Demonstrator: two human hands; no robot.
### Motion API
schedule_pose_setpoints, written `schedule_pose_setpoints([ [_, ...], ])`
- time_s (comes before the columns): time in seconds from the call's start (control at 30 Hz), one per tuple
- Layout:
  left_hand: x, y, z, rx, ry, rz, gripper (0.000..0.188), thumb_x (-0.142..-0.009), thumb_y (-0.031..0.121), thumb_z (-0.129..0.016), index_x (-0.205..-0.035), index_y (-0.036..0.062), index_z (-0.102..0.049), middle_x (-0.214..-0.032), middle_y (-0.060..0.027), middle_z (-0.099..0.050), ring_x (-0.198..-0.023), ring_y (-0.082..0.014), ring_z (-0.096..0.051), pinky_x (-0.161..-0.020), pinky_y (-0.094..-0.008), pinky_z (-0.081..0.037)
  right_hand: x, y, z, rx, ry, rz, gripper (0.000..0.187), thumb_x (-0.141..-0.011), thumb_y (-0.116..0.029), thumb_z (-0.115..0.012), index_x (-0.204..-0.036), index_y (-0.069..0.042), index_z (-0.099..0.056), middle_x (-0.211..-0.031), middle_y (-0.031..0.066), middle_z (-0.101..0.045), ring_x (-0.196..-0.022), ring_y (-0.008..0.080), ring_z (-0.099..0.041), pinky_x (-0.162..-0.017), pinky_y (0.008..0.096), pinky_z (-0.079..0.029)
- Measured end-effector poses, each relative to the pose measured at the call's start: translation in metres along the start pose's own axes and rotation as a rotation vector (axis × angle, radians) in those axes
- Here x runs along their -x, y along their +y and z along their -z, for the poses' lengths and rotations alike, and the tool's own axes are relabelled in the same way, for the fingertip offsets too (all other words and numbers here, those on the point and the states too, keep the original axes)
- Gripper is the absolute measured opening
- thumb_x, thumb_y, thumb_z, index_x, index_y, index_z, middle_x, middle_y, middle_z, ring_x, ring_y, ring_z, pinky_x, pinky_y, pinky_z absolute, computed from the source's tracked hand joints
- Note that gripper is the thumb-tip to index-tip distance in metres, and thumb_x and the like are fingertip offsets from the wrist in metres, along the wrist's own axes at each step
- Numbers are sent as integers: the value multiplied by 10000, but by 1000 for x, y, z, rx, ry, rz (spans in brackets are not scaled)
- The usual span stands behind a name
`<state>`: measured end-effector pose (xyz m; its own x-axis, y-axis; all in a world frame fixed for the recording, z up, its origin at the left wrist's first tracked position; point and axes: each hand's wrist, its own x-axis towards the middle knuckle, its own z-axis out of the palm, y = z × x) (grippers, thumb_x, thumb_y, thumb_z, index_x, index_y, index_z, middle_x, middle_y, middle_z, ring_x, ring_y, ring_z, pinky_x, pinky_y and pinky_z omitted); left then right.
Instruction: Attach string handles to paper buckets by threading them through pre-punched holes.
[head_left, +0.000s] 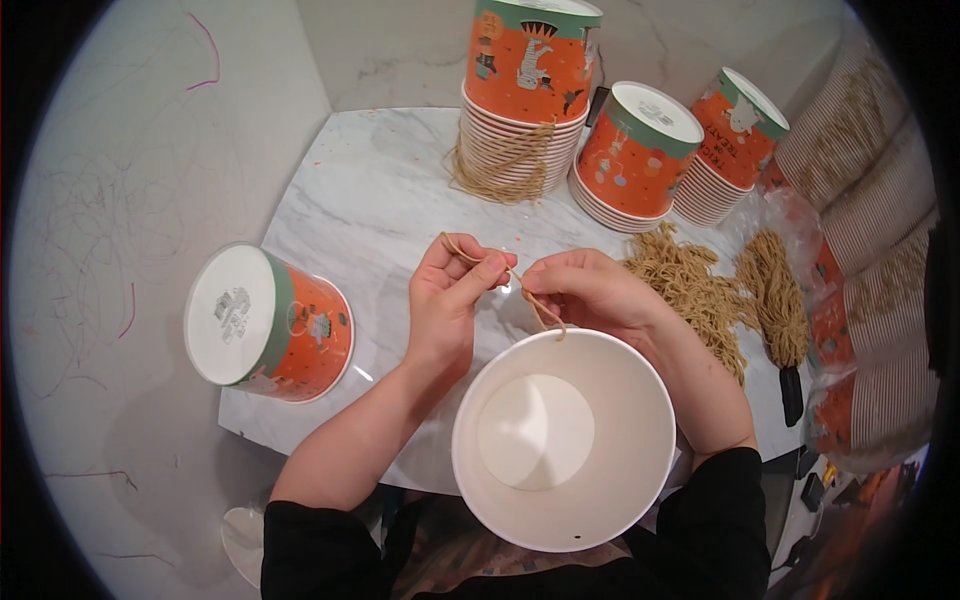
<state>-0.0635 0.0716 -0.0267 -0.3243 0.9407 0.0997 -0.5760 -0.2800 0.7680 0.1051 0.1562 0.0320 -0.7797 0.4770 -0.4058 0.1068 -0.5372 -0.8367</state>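
A white-lined paper bucket (635, 430) faces me with its open mouth, close to my body at the table's front edge. Tan cord (545, 312) passes over its far rim and up into my fingers. My left hand (452, 290) pinches one stretch of the cord between thumb and fingers, and a short end sticks out past the knuckles. Just to its right, my right hand (590, 290) is closed on the same cord nearer the rim. A small dark hole (577, 537) shows in the bucket's near wall. The bucket's outer side is hidden from me.
An upturned orange and green bucket (310, 335) stands at left. Behind are a tall bucket stack (525, 60) with cord draped on it, and two shorter stacks (640, 160) (735, 140). Loose cord (690, 285), a tied cord bundle (775, 300) and bagged bucket stacks (885, 290) lie right.
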Motion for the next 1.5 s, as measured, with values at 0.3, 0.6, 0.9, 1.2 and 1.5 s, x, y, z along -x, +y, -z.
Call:
schedule_pose_setpoints([
  [0.3,2,0,-2,3,34,-46,171,-928,24,-713,-992,72,-563,-987,-119,-722,-921,-162,-675,-844,-299,-522,6,-4,3,77,-21,28,189,-921,-184,-716,-810,-32,-694,-724,-5,-619,-658,74,-543,-636,233,-439],
  [0.6,4,-5,-3,0,44,-104,169,-927,16,-704,-964,74,-549,-975,-112,-715,-877,-160,-658,-836,-301,-514,8,-6,3,100,7,17,180,-909,-172,-706,-811,-21,-694,-721,-3,-619,-645,70,-544,-626,221,-441],
  [0.9,-10,5,9,39,312,-87,177,-924,34,-708,-947,99,-546,-1008,-113,-721,-902,-144,-618,-881,-289,-465,23,-18,2,29,7,-47,126,-889,-129,-694,-846,-10,-698,-756,23,-691,-624,73,-637,-577,211,-497],
  [1.2,-13,0,14,41,362,-94,194,-927,50,-712,-951,126,-535,-1025,-112,-731,-876,-132,-616,-839,-275,-444,19,-17,7,42,-38,-58,101,-873,-102,-672,-826,-18,-703,-736,9,-682,-604,67,-622,-563,216,-490],
  [1.5,-12,-1,12,39,361,-74,204,-930,55,-717,-958,136,-532,-1023,-109,-734,-865,-123,-613,-810,-259,-441,17,-16,14,22,-40,-1,105,-864,-86,-661,-825,-1,-710,-745,32,-689,-626,85,-633,-575,228,-499],
])
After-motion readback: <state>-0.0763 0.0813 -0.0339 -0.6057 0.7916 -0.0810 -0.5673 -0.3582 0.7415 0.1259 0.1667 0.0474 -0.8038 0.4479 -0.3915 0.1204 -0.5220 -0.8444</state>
